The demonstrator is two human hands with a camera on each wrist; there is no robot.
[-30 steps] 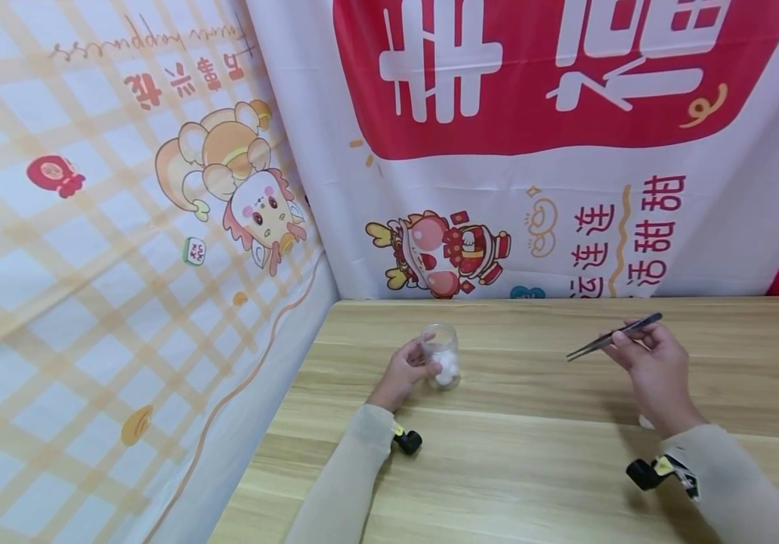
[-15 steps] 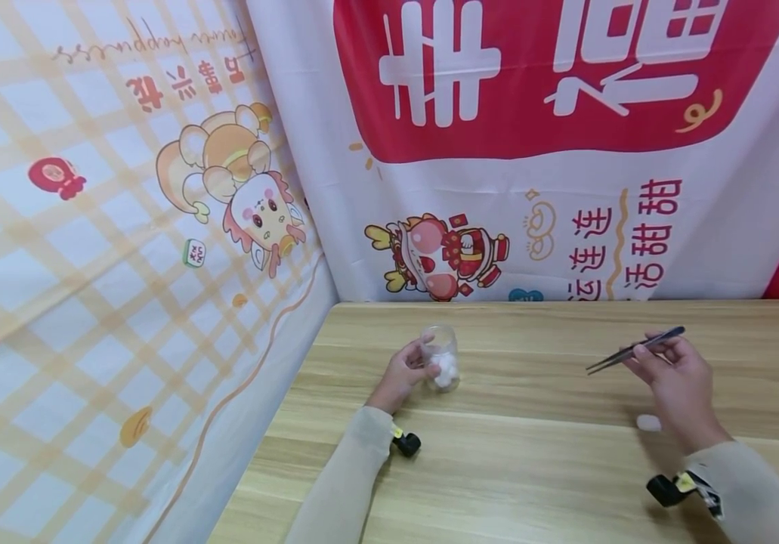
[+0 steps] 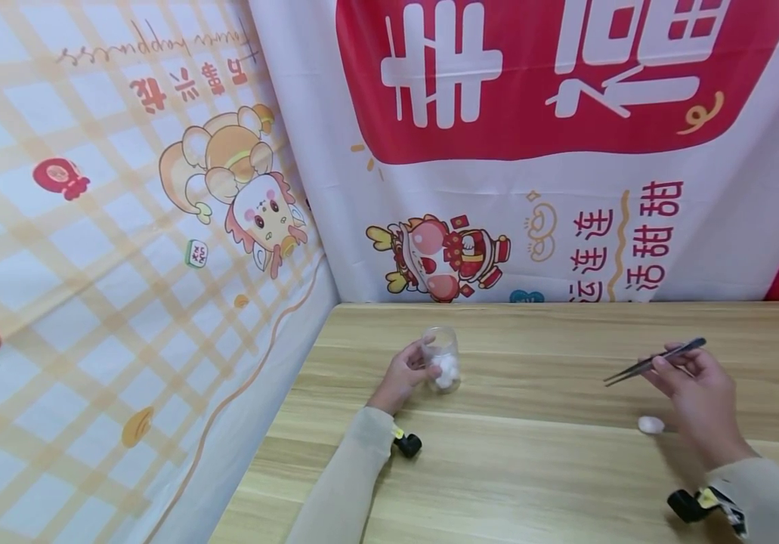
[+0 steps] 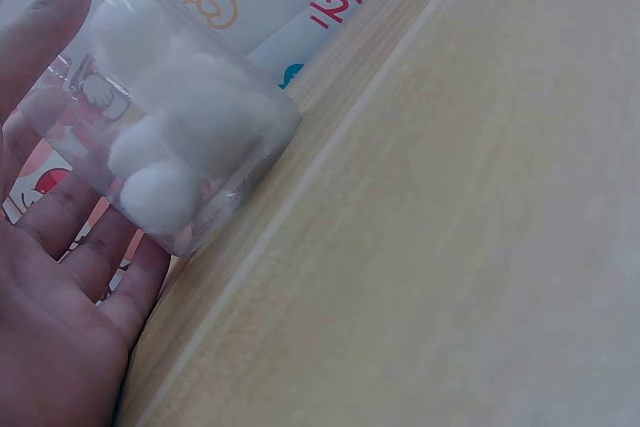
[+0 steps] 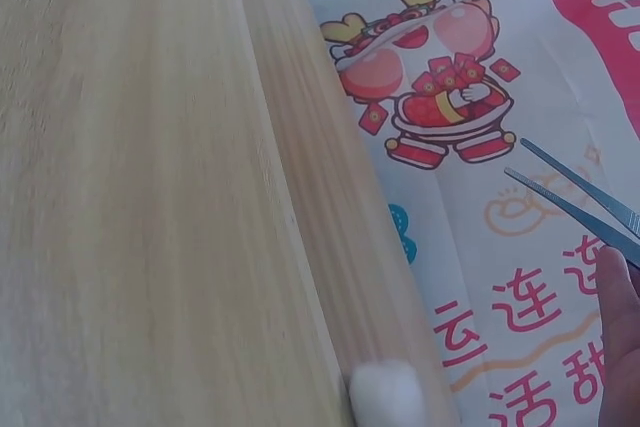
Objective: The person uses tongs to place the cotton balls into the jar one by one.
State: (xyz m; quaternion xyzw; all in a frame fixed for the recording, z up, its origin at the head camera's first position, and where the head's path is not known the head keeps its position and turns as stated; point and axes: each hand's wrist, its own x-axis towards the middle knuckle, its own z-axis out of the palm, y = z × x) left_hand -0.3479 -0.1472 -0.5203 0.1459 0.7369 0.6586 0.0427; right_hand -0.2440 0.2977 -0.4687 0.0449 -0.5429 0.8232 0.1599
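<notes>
— What's the setting?

— A pale wooden table (image 3: pixel 539 468) pushed into a corner, with a white-and-red cartoon banner (image 3: pixel 566 151) hung behind it and a checked cream cloth with cartoon animals (image 3: pixel 124 227) down the left side.

— Start at the left hand. What is it doing?

— The left hand (image 3: pixel 403 375) is wrapped about a small clear plastic jar (image 3: pixel 441 360) that stands upright on the table; the fingers curl round its near side. In the left wrist view the fingertips (image 4: pixel 45 22) lie flat against the jar's wall, and white cotton balls (image 4: pixel 165 142) are bunched inside — several, pressed together.

— And the right hand?

— The right hand (image 3: pixel 698 397) pinches a pair of thin dark metal tweezers (image 3: pixel 654 361) between thumb and fingers, held above the table. The tips point leftward, toward the jar side, and carry nothing; in the right wrist view the two prongs (image 5: pixel 575 197) stand slightly apart.

— Anything near that hand?

— One loose white cotton ball (image 3: pixel 650 425) lies on the table just below and to the left of the right hand, beneath the tweezers' line but not touched by them. It is well apart from the jar, which stands far over by the other hand.

— What else, going outward?

— Beige sleeves (image 3: pixel 348 483) cover both forearms, and a small black wrist-mounted camera (image 3: pixel 408 443) sits at each wrist.
</notes>
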